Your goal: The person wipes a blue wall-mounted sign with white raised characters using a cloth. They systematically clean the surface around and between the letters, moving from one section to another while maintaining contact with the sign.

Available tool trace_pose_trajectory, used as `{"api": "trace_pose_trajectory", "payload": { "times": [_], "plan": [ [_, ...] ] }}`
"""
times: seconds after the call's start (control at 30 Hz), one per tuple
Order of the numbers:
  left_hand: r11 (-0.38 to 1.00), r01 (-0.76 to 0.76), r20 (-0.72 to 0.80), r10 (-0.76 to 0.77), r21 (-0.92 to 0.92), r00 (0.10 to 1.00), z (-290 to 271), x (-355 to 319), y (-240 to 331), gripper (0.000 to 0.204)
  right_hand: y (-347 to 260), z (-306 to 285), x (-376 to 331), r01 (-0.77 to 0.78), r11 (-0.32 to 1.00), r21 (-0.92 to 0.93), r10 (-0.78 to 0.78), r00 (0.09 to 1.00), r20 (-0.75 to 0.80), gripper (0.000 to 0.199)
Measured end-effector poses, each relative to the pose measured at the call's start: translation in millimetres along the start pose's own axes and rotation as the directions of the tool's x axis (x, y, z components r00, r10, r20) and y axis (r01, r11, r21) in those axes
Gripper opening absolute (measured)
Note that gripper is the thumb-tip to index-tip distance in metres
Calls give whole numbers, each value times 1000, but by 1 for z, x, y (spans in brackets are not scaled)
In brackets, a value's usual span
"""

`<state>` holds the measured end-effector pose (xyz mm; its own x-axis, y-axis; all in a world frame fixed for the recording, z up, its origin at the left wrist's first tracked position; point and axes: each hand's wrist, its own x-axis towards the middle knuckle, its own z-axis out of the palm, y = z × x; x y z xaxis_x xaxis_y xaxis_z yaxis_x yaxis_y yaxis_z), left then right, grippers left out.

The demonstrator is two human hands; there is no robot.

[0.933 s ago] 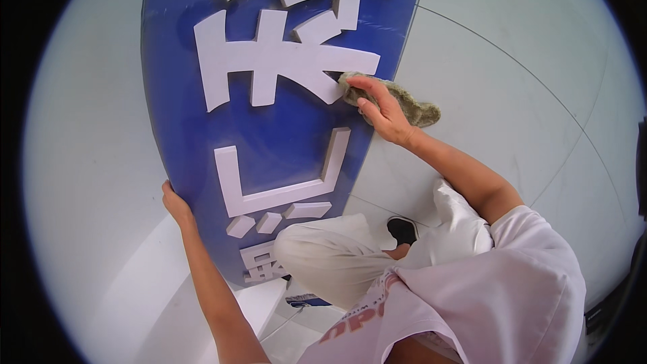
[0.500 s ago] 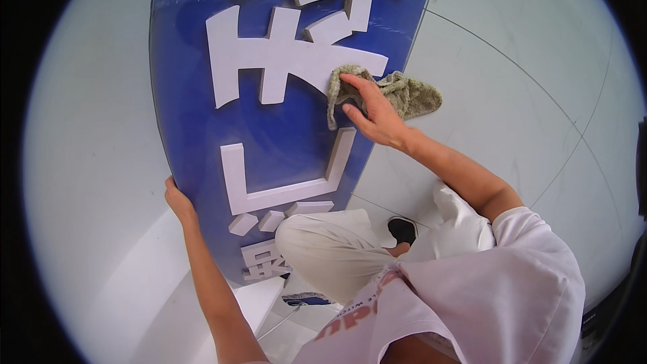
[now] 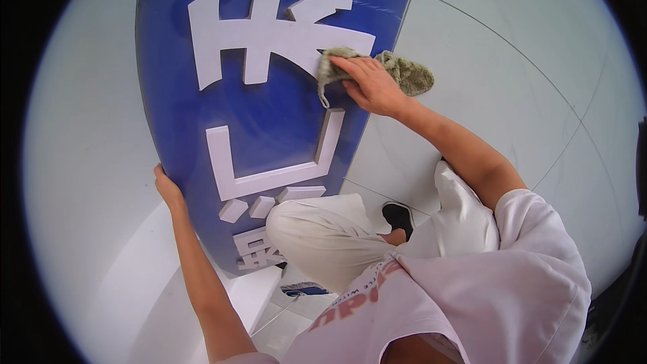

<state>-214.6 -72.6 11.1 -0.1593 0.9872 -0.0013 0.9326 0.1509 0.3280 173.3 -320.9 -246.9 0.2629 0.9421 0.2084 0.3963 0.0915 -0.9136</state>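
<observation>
A blue sign board (image 3: 269,118) with raised white characters stretches away in front of me. My left hand (image 3: 168,190) is closed round its left edge, with the fingertips partly hidden behind it. On the board's right side, my right hand (image 3: 374,86) presses a fuzzy olive-green cloth (image 3: 412,75), its fingers together over the bunched part. One end of that cloth hangs past the right edge, and a thin corner dangles below the fingers. The cloth touches a large white raised character (image 3: 290,37). Nearer to me sits an open white U-shaped piece (image 3: 280,178).
Small white raised pieces (image 3: 261,207) lie near my bent knee (image 3: 317,226), which overlaps the board's near right part. Pale floor tiles (image 3: 499,94) extend to the right, with a dark shoe (image 3: 399,219) on them. A blue-and-grey mop head (image 3: 306,289) lies below the board.
The board, both hands and the cloth appear shifted slightly up and left in the view. My right hand's fingers are now closer together on the cloth. The left hand keeps its hold.
</observation>
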Motion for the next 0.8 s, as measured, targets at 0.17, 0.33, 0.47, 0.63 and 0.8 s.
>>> {"api": "trace_pose_trajectory", "payload": {
  "times": [0.17,0.33,0.47,0.63,0.8],
  "plan": [
    [998,42,32,-41,-44,999,6,-2,7,61,47,4,-65,-234,967,-105,234,972,-15,54],
    [995,94,24,-93,-37,995,9,-8,20,60,-14,6,-10,-214,937,276,233,972,-36,52],
    [997,62,41,-61,-35,997,4,-1,5,59,-28,-13,22,-638,385,667,555,737,385,56],
    [995,80,77,-75,-66,994,3,1,4,57,-38,-5,17,-592,428,683,514,781,355,59],
    [997,68,33,-67,-42,997,7,-7,16,59,-22,-9,20,-390,834,390,326,919,222,56]
  ]
}}
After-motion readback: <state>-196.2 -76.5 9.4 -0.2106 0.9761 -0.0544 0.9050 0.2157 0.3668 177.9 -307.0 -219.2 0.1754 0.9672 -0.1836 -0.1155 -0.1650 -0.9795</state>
